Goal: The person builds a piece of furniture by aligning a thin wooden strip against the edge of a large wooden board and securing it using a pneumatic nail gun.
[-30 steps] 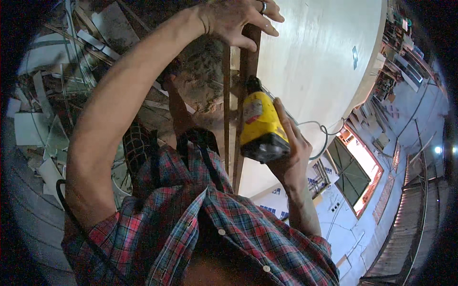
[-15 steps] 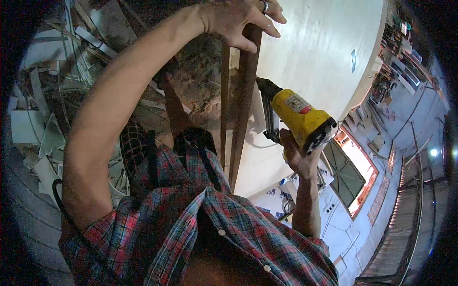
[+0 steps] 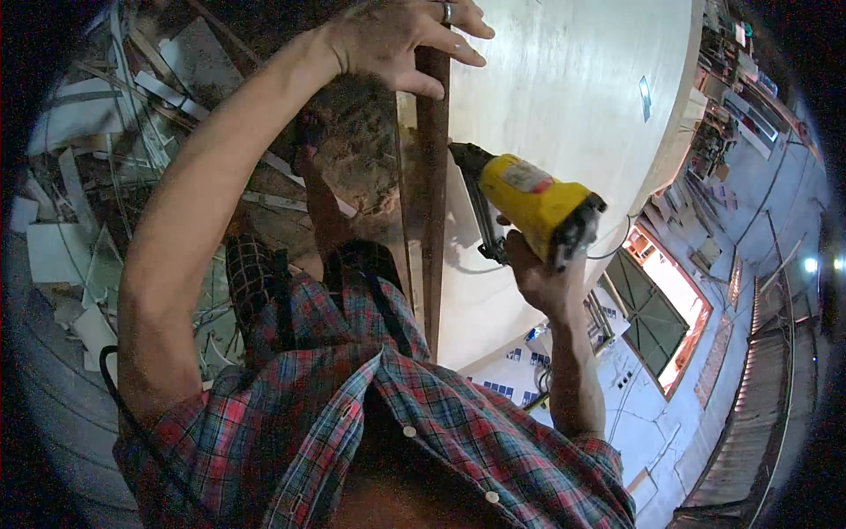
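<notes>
My left hand point(image 3: 401, 35) grips the top of a narrow brown wooden strip point(image 3: 433, 220) that runs along the edge of a large pale wooden panel point(image 3: 564, 106). My right hand point(image 3: 539, 278) holds a yellow power nail gun point(image 3: 529, 203), its black nose pressed sideways against the strip. A ring shows on one finger of my left hand. My plaid shirt fills the lower part of the view.
Broken boards and white scraps point(image 3: 97, 176) lie piled at the left. A black cord point(image 3: 115, 388) runs along my left arm. A green-framed doorway point(image 3: 656, 317) and shelves with goods point(image 3: 731, 97) are at the right.
My right hand has turned the nail gun from pointing up along the strip to lying sideways, nose against the strip. My left hand has stayed on the strip's top.
</notes>
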`<state>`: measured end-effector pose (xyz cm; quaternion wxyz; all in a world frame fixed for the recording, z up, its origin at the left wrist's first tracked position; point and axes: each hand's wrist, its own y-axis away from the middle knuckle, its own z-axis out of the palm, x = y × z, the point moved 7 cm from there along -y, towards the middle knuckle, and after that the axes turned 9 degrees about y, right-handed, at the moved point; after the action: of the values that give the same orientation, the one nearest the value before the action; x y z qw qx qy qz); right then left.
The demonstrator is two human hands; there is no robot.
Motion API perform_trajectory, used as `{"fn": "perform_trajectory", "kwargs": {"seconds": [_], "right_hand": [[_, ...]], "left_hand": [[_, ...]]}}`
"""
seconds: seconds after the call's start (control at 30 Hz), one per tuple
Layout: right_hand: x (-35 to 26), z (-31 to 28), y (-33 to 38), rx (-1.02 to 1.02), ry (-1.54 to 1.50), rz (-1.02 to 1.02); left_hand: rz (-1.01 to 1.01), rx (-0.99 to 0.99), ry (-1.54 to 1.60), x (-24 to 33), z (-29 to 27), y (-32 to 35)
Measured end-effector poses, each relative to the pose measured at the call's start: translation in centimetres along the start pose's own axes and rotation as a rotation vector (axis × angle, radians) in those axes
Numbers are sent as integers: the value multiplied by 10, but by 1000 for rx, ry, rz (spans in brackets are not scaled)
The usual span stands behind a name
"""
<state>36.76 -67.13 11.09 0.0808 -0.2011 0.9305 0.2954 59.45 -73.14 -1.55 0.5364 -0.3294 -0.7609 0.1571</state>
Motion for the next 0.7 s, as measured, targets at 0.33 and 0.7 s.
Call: {"fn": "perform_trajectory", "kwargs": {"seconds": [0.33, 0.7], "right_hand": [[7, 7, 3, -29, -23, 20], [-4, 5, -5, -11, -120, 3]], "left_hand": [[9, 12, -16, -5, -6, -2], [-57, -80, -53, -6, -8, 1]]}}
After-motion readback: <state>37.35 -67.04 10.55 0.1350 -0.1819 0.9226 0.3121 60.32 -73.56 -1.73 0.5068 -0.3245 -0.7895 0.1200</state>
